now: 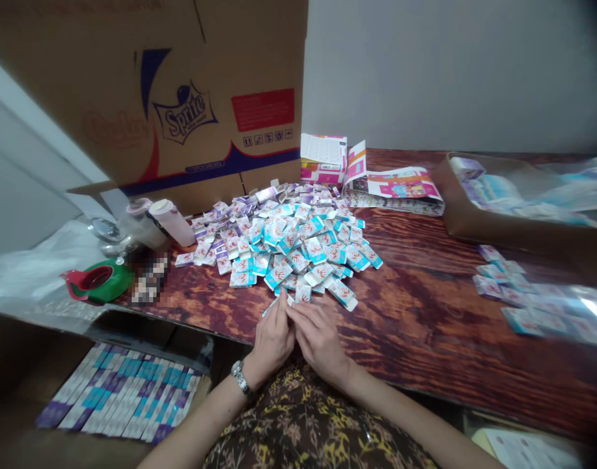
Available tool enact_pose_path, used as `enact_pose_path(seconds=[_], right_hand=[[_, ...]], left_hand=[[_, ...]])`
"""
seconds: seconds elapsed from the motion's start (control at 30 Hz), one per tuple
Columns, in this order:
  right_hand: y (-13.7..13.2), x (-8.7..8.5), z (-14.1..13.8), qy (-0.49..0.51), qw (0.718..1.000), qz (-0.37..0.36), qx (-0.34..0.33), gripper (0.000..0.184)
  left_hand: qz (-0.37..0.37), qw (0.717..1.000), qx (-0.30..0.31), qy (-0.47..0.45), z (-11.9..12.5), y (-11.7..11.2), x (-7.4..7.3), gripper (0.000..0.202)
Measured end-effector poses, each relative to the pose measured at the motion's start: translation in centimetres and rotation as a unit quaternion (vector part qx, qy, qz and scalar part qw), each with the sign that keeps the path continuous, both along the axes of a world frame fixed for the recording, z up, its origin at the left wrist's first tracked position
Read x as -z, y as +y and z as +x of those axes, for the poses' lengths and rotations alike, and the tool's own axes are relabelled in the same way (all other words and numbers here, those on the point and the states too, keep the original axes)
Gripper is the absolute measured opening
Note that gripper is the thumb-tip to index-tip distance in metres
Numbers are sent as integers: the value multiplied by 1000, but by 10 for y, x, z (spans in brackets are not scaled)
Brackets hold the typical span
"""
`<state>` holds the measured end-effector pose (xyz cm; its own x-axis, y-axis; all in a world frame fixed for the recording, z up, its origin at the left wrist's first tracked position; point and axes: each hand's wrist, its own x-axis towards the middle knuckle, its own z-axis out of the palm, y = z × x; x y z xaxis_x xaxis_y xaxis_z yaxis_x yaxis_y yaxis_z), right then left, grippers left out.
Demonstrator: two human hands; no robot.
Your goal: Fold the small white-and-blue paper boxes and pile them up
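My left hand [273, 335] and my right hand [320, 337] meet at the table's front edge, with fingers closed and fingertips together. They pinch a small white-and-blue box [269, 308], mostly covered by the fingers. Just beyond the fingertips lies a heap of small printed boxes [314, 249], white with blue ends and a red hand print. More boxes with purple ends [220, 234] make up the left and back of the heap.
Behind the heap stands a large Sprite carton [259, 65]. Two pale bottles [174, 223] and a green-and-red tape dispenser [103, 283] are at left. Rows of boxes [125, 394] fill a carton at lower left. A brown carton [467, 218] and wrapped boxes [547, 312] lie at right.
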<state>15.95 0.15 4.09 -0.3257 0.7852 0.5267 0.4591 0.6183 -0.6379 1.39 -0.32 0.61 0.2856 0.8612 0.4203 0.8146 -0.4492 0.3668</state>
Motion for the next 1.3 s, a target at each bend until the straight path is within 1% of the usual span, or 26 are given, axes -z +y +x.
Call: enact_pose_path(seconds=[0.07, 0.13, 0.2, 0.27, 0.33, 0.37, 0.4, 0.43, 0.5, 0.53, 0.57, 0.63, 0.7, 0.73, 0.77, 0.8, 0.83, 0.87, 0.9, 0.93, 1.0, 1.07, 1.13, 1.2, 1.3], right_hand=[[0, 3, 2, 6, 1000, -12, -2, 39], [2, 4, 3, 32, 998, -58, 23, 43], [4, 3, 4, 51, 995, -83, 36, 47], [4, 3, 5, 51, 994, -96, 3, 48], [7, 6, 8, 64, 988, -138, -42, 50], [10, 9, 11, 79, 982, -164, -48, 50], [13, 13, 15, 90, 977, -187, -41, 47], [18, 17, 20, 91, 975, -200, -24, 43], [29, 26, 29, 43, 980, -195, 8, 30], [34, 29, 32, 1, 983, -181, 18, 25], [37, 32, 35, -45, 985, -165, 29, 23], [40, 35, 36, -130, 981, -130, 57, 24], [37, 37, 32, -202, 971, -100, 75, 28], [34, 37, 28, -237, 966, -87, 62, 29], [32, 38, 25, -270, 959, -77, 34, 29], [29, 39, 21, -300, 951, -70, -2, 28], [28, 40, 18, -325, 943, -69, -32, 28], [29, 41, 15, -344, 935, -73, -47, 28], [30, 42, 14, -355, 930, -81, -44, 30], [34, 43, 14, -358, 929, -91, -26, 32], [42, 44, 17, -350, 930, -107, 29, 36], [49, 44, 20, -340, 931, -116, 69, 38], [52, 45, 21, -334, 930, -127, 81, 36], [49, 47, 17, -329, 931, -148, 61, 31], [42, 50, 5, -321, 929, -181, 30, 25]], left_hand=[[-4, 1000, 0, 8, 0, 1, -1, 70], [-9, 1000, 9, 26, 0, 2, -2, 71], [-14, 999, 16, 36, 1, 2, -3, 70], [-16, 999, 15, 34, 0, 2, -4, 69], [-14, 999, 16, 31, -1, 5, -8, 68], [-12, 999, 15, 30, -2, 9, -11, 68], [-11, 999, 12, 30, -3, 16, -15, 68], [-9, 1000, 4, 29, -4, 24, -21, 67], [-10, 999, -26, 16, -7, 49, -38, 66], [-7, 999, -43, 12, -7, 64, -49, 66], [-3, 999, -47, 9, -8, 79, -62, 68], [25, 998, -48, -21, -6, 105, -88, 72], [80, 995, -32, -53, -2, 120, -110, 77], [105, 992, -26, -62, 0, 121, -117, 77], [124, 990, -15, -68, 1, 119, -120, 75], [135, 988, -3, -72, 2, 114, -118, 71], [136, 988, 9, -75, 2, 105, -113, 65], [128, 989, 23, -76, 0, 95, -103, 57], [113, 990, 30, -77, -3, 83, -90, 48], [98, 992, 34, -73, -7, 70, -75, 41], [53, 997, 40, -36, -17, 46, -44, 32], [-5, 999, 30, 39, -26, 26, -14, 31], [-28, 994, 17, 108, -32, 12, 9, 33], [-34, 988, 16, 148, -33, 3, 24, 32], [-29, 987, 19, 156, -29, -5, 36, 31]])
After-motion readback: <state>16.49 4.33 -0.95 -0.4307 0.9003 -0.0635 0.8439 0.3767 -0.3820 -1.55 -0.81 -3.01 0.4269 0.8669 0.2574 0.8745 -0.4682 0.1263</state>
